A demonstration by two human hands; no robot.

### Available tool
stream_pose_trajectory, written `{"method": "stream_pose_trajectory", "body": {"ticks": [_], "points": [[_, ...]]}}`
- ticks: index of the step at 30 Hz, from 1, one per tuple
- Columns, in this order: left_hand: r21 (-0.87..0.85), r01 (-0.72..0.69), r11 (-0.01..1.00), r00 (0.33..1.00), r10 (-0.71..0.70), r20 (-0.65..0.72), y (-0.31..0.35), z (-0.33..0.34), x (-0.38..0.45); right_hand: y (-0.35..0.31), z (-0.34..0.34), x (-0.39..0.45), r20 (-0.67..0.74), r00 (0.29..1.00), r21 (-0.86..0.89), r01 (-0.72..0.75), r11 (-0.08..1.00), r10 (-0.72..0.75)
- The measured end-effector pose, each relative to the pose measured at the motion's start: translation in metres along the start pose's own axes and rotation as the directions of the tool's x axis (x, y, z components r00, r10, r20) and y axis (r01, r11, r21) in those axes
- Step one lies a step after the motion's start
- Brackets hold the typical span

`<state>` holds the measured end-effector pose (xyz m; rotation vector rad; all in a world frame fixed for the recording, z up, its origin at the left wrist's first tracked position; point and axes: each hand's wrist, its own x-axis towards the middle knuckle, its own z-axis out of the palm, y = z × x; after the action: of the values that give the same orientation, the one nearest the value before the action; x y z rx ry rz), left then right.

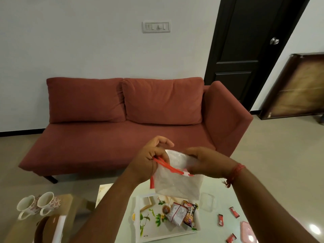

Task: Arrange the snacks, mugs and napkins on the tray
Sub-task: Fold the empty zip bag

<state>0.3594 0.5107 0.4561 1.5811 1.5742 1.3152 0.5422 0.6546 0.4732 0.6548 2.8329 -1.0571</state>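
Behind the glass bench (pixel 219 230) I see a red sofa (pixel 122 120) against a white wall. Both my hands hold a clear zip bag (pixel 177 181) above the tray (pixel 138 223): left hand (pixel 149 162) fingers pinch its red strip, right hand (pixel 205 163) fingers curl round its top edge. Snack packets (pixel 182 214) lie on the tray, two floral mugs (pixel 37 205) stand left, and small red sachets (pixel 228 220), possibly sweets, lie right.

Clear crinkly plastic bag (pixel 177 179), glossy tray (pixel 175 233), matt cloth sofa (pixel 122 137)
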Motion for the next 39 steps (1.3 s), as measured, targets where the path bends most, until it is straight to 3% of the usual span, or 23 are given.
{"method": "stream_pose_trajectory", "body": {"ticks": [4,6,8,9,12,15,18,20,22,26,29,31,34,39], "points": [[-0.097,0.21,0.973,0.955,-0.183,0.234,0.007,-0.026,-0.006,-0.001,-0.006,-0.002,-0.131,0.991,-0.227,-0.009,0.974,-0.022],[-0.124,0.259,0.958,0.94,-0.22,0.262,0.018,-0.032,-0.006,-0.003,-0.005,-0.002,-0.155,0.988,-0.429,-0.063,0.901,-0.005],[0.022,0.257,0.966,0.939,-0.255,0.23,0.031,-0.021,-0.001,-0.008,0.0,0.001,-0.164,0.986,-0.538,-0.081,0.839,-0.01],[0.18,0.252,0.951,0.93,-0.29,0.227,0.036,-0.012,0.003,-0.012,0.001,0.002,-0.164,0.986,-0.55,-0.065,0.833,-0.031],[0.657,0.063,0.751,0.915,-0.306,0.262,0.031,0.016,0.011,-0.017,0.003,0.006,-0.141,0.987,-0.433,0.01,0.902,-0.079],[0.753,0.035,0.657,0.937,-0.283,0.203,0.012,0.019,0.011,-0.008,-0.002,0.003,-0.088,0.996,-0.076,0.017,0.997,-0.023],[0.587,0.145,0.797,0.93,-0.312,0.193,0.006,0.013,0.007,0.006,-0.006,-0.008,-0.092,0.995,0.372,0.0,0.928,0.037],[0.297,0.256,0.92,0.928,-0.32,0.191,0.002,0.011,0.005,0.015,-0.002,-0.014,-0.105,0.991,0.661,0.007,0.751,0.083],[0.032,0.337,0.941,0.926,-0.337,0.171,-0.003,0.01,0.003,0.021,0.005,-0.017,-0.171,0.973,0.822,0.054,0.567,0.155],[-0.341,0.408,0.847,0.912,-0.394,0.114,-0.016,0.026,0.005,0.029,0.029,-0.026,-0.262,0.887,0.925,0.119,0.361,0.379],[-0.419,0.45,0.789,0.882,-0.466,0.068,-0.034,0.054,0.013,0.043,0.053,-0.041,-0.182,0.915,0.946,0.063,0.319,0.36],[-0.439,0.478,0.761,0.857,-0.514,0.043,-0.046,0.077,0.02,0.059,0.061,-0.051,-0.145,0.885,0.965,0.027,0.261,0.443],[-0.429,0.528,0.733,0.821,-0.57,0.035,-0.055,0.111,0.03,0.09,0.068,-0.064,-0.171,0.797,0.965,0.018,0.26,0.579],[-0.443,0.547,0.71,0.819,-0.565,0.105,-0.06,0.179,0.061,0.155,0.065,-0.086,-0.3,0.683,0.934,0.068,0.351,0.666]]}}
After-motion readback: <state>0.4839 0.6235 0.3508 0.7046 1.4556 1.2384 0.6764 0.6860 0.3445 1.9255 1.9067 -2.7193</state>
